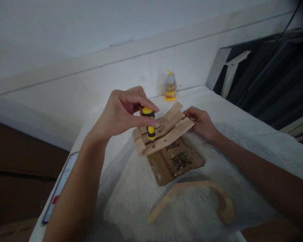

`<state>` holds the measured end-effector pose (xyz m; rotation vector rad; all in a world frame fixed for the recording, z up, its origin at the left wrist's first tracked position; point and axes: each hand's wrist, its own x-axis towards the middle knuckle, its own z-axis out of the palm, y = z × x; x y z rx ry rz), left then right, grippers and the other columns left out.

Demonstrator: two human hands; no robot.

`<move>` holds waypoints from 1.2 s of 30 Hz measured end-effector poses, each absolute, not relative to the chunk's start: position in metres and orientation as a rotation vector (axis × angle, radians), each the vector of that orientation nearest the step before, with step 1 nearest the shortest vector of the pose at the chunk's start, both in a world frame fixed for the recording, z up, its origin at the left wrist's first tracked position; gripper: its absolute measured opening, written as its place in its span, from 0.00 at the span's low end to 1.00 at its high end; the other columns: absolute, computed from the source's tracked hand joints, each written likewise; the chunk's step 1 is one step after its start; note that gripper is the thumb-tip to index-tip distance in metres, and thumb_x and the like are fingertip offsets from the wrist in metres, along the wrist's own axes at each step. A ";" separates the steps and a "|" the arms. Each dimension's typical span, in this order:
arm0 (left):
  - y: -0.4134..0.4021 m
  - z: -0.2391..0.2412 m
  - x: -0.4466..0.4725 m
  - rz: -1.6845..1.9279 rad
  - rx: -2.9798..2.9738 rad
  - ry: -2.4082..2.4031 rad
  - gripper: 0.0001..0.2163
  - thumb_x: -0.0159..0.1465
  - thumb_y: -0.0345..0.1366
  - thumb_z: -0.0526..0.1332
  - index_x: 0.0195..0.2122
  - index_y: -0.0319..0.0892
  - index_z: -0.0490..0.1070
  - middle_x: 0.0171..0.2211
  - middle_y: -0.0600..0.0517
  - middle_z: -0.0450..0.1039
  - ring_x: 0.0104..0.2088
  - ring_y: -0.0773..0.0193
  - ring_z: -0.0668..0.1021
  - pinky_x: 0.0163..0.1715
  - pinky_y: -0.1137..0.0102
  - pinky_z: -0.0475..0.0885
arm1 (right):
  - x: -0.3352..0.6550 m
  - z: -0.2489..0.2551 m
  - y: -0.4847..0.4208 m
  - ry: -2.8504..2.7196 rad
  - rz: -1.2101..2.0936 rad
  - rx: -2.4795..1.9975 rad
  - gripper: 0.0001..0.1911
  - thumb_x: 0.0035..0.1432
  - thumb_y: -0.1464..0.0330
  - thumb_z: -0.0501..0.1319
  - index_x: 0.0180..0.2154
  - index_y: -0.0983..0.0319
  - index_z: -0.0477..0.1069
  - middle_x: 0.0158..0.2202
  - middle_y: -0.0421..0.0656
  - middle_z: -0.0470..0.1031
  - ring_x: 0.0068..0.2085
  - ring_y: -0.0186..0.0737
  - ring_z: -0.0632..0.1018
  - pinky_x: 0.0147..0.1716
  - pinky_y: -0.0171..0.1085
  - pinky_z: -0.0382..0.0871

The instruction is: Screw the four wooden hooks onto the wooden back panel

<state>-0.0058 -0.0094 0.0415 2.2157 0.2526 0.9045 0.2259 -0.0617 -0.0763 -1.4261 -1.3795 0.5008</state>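
Observation:
My left hand (127,112) pinches the handle of a yellow and black screwdriver (150,129), which stands nearly upright. Its tip meets a screw near the curved front end of a slatted wooden piece (171,134). Several screws show along the slats. At the far right end of that piece, my right hand (200,122) has its fingers curled against the slats, partly hidden behind them. Beneath the wooden piece lies a flat brown cardboard (178,161) with black print. A loose curved wooden strip (192,185), hooked at one end, rests nearer to me on the white cloth.
A clear and yellow bit container (170,89) stands at the back by the tiled wall. Under my left forearm, a phone (60,188) lies along the table's left edge. Dark panels with a metal bracket (231,72) lean at the right. White cloth (126,198) covers the table.

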 end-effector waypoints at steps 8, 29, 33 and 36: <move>-0.010 0.052 -0.014 0.648 2.283 0.334 0.08 0.52 0.34 0.68 0.35 0.45 0.78 0.35 0.51 0.78 0.36 0.63 0.78 0.36 0.72 0.73 | 0.227 -0.078 -0.062 -1.420 0.480 -1.434 0.04 0.47 0.72 0.60 0.25 0.57 0.67 0.24 0.38 0.68 0.26 0.35 0.67 0.26 0.36 0.61; -0.019 0.055 -0.010 0.809 2.344 0.378 0.03 0.51 0.31 0.68 0.24 0.40 0.74 0.23 0.53 0.69 0.22 0.73 0.69 0.19 0.76 0.63 | 0.230 -0.086 -0.059 -1.485 0.425 -1.376 0.01 0.48 0.72 0.59 0.27 0.60 0.68 0.27 0.40 0.70 0.28 0.35 0.70 0.26 0.36 0.63; -0.017 0.054 -0.011 0.839 2.400 0.327 0.02 0.52 0.33 0.68 0.27 0.42 0.78 0.24 0.52 0.69 0.23 0.72 0.69 0.19 0.76 0.62 | 0.231 -0.087 -0.059 -1.492 0.394 -1.364 0.01 0.47 0.72 0.59 0.26 0.60 0.67 0.26 0.39 0.68 0.27 0.34 0.68 0.25 0.35 0.62; -0.017 0.056 -0.013 0.810 2.407 0.341 0.03 0.52 0.32 0.68 0.29 0.42 0.79 0.23 0.52 0.70 0.23 0.72 0.70 0.19 0.77 0.63 | 0.231 -0.088 -0.058 -1.516 0.390 -1.354 0.01 0.47 0.72 0.58 0.26 0.61 0.68 0.27 0.40 0.69 0.28 0.34 0.69 0.26 0.36 0.63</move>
